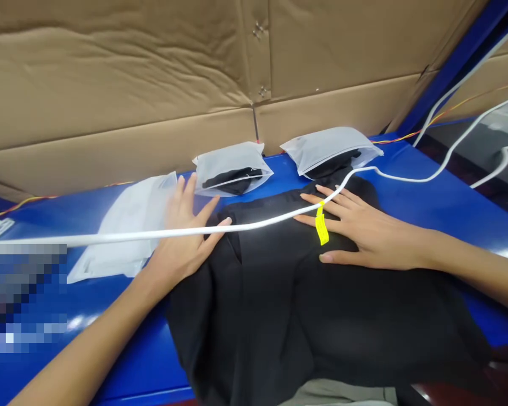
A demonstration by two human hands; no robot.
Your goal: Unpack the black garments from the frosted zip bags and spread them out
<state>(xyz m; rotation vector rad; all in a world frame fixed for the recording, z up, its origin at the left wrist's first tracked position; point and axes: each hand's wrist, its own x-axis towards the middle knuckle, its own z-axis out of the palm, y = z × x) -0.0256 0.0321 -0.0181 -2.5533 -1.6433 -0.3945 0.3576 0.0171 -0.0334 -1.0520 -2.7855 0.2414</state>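
Frosted zip bags (231, 169), blue table (427, 197), cardboard wall (110, 73), white cable (110, 232)

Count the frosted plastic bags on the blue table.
3. One bag lies flat beside the left hand. One bag, holding something black, sits just beyond that hand. One bag, also holding something black, sits beyond the right hand. The black garment could hide more.

The left hand (182, 237) and right hand (364, 237) lie open on a black garment (279, 304) on a blue table (427, 186). A white cable (152, 232) with a yellow tag (322, 225) crosses the garment. Two frosted plastic bags (231, 169) (330, 149) holding dark cloth (232, 180) sit at twelve o'clock, a flatter bag (118, 231) at ten o'clock, against cardboard (110, 73).
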